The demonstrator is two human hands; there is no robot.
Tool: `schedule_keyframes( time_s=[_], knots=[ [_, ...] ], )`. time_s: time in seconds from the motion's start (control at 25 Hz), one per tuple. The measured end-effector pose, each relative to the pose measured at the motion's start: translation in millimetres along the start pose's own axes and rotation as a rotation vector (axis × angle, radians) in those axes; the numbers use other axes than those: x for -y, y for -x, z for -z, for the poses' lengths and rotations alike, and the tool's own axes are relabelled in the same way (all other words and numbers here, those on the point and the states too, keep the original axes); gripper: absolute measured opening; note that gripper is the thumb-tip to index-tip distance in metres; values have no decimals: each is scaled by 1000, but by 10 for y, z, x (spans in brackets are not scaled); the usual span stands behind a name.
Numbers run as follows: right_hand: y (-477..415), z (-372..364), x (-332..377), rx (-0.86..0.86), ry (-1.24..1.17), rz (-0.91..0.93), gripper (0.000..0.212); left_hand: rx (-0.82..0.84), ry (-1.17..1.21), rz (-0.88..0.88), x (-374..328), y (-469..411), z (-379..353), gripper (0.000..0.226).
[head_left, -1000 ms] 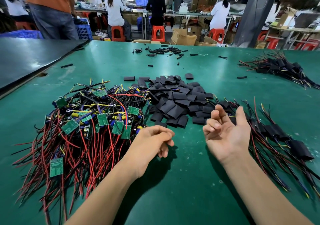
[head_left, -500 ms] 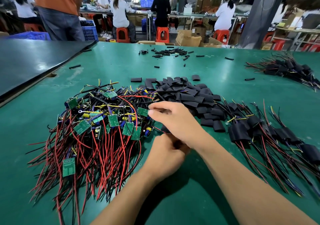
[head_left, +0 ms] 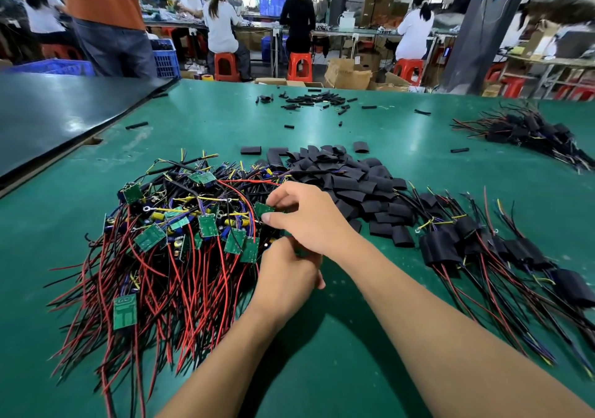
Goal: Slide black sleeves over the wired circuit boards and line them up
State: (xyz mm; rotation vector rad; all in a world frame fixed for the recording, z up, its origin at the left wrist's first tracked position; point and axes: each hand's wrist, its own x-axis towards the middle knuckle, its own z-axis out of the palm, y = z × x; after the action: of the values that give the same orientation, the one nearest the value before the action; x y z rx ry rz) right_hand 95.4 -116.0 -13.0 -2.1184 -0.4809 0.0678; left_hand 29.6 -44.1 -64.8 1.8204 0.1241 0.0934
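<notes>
The green circuit board (head_left: 264,209) lies at the edge of the pile of wired boards (head_left: 180,230). The right hand (head_left: 310,221) pinches it between thumb and forefinger, probably to pull it free of the tangled wires. Just under this hand the left hand (head_left: 286,277) has curled fingers; if it holds anything, I cannot tell. Beyond the right hand is the heap of black sleeves (head_left: 354,185), and to its right the sleeved boards (head_left: 483,250) are lined up on the green table (head_left: 322,369). Far behind, workers sit on orange stools (head_left: 299,66).

Green-topped work table (head_left: 209,121), black tabletop (head_left: 64,111) at left, dark pillar (head_left: 479,31) at right, red stools (head_left: 300,67) — people (head_left: 222,27) seated (backs turned) — at far benches (head_left: 354,32), cardboard boxes (head_left: 347,76).
</notes>
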Motion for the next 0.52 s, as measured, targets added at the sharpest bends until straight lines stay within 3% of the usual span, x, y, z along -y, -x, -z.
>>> schedule_keyframes(
  time_s=[0.16,0.52],
  knots=[
    [-15,30,-26,5,-194,-79,8,-94,40,-12,-10,-2,38,18],
    [-67,294,146,-212,-149,72,11,-157,108,-70,-69,18,73,28]
  ],
)
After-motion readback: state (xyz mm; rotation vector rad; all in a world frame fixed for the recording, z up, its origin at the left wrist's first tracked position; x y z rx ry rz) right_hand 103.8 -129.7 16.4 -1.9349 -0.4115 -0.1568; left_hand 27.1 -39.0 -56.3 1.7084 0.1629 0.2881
